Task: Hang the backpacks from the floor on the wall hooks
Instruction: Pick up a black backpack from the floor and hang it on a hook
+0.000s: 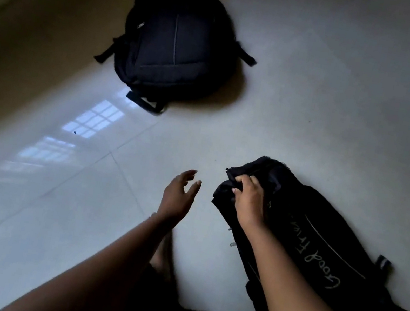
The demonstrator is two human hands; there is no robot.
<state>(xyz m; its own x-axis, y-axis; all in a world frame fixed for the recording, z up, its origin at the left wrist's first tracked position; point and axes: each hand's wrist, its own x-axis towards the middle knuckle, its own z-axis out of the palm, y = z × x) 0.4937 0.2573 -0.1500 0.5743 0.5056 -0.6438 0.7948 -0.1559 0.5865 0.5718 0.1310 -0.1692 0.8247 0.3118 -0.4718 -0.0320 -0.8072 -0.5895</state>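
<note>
Right grip clutches a black fabric backpack lettered "Good frie…" on the pale tiled floor. Left grip hovers empty and splayed.

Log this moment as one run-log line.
right hand: grips lettered backpack top | left hand: fingers spread, holds nothing | plain backpack: on floor

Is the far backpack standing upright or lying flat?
Lying flat. The far backpack rests on the floor, front facing up, straps splayed at its sides.
</note>
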